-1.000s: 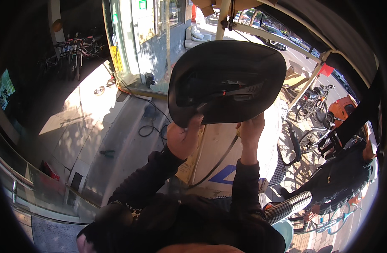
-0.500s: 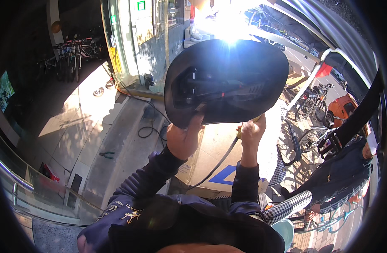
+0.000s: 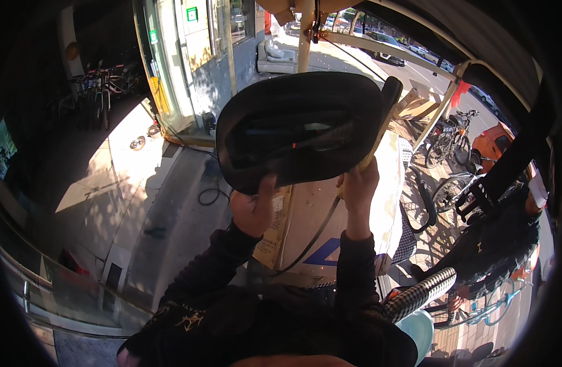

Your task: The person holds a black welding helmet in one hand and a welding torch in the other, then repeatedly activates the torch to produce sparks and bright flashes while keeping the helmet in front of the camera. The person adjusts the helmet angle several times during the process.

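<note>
Here in the head view, the dark shield (image 3: 299, 131) fills the middle, held up in front of the person and tilted a little, faint streaks of light on its glossy inner panel. The left hand (image 3: 253, 211) has it by the lower left edge, closed, thumb laid over the rim, the other fingers hard to make out. Across to the right hand (image 3: 360, 183): closed too, wrapped round a yellow tool (image 3: 378, 137) that slants up along the shield's right side to a black end. From that fist a dark cable (image 3: 321, 233) curves down across the cardboard (image 3: 308, 211), past a blue mark (image 3: 324, 252). Over on the left, pliers (image 3: 154, 232) lie on the grey step (image 3: 171, 211), well apart from both hands. Out right, another person (image 3: 495, 244) in dark clothing, near a checked padded bar (image 3: 425, 295); beyond, parked bicycles (image 3: 446, 144) and an orange vehicle (image 3: 492, 144).
</note>
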`<state>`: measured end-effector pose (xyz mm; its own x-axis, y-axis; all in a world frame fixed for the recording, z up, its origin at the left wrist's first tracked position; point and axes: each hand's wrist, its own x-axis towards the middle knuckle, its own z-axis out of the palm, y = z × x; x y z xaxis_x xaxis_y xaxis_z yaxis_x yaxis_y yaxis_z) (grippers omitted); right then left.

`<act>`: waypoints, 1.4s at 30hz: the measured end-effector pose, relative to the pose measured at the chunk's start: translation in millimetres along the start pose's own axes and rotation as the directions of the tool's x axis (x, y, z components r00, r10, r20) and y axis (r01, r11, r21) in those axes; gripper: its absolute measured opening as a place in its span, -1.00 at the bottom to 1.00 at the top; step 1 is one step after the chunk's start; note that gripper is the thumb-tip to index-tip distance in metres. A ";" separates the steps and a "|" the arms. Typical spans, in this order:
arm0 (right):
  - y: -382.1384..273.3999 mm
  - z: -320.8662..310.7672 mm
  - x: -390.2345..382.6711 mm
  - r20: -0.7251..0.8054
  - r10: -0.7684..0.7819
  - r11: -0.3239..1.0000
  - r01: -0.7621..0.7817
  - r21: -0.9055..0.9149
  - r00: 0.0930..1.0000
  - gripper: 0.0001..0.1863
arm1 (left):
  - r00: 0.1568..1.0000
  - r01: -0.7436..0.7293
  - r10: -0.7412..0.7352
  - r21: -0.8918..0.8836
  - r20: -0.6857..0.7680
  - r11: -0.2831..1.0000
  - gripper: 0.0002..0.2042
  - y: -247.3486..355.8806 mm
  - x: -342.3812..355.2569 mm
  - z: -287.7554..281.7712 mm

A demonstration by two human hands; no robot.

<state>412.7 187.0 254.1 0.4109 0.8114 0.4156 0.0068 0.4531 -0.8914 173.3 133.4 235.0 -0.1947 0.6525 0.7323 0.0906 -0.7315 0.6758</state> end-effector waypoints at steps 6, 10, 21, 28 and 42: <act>-5.6 3.0 -1.0 -0.008 0.032 0.999 -0.032 -0.043 0.999 -0.70 | 0.999 0.024 -0.025 -0.023 -0.029 0.999 -0.74 5.1 2.8 1.9; -17.8 6.5 -5.2 -0.002 0.048 0.998 -0.048 -0.043 0.999 -0.65 | 1.000 0.031 -0.031 -0.007 -0.005 0.999 -0.68 7.2 3.7 1.2; -23.1 12.2 -7.8 -0.020 0.022 1.000 -0.022 -0.020 1.000 -0.78 | 1.000 0.026 -0.026 0.003 0.011 1.000 -0.69 5.4 5.5 0.3; -7.9 3.0 -2.2 -0.027 0.037 0.999 -0.038 -0.021 0.999 -0.83 | 1.000 -0.002 0.003 -0.018 0.031 1.000 -0.73 8.4 10.0 6.7; -16.6 4.0 -6.7 -0.039 0.066 0.996 -0.068 -0.055 0.997 -0.72 | 0.999 0.020 -0.020 0.002 -0.029 1.000 -0.75 -2.7 5.2 8.0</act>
<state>406.2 175.5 266.8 0.4459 0.8244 0.3487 0.0291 0.3760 -0.9262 179.9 140.3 237.6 -0.2244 0.6613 0.7157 0.0888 -0.7175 0.6909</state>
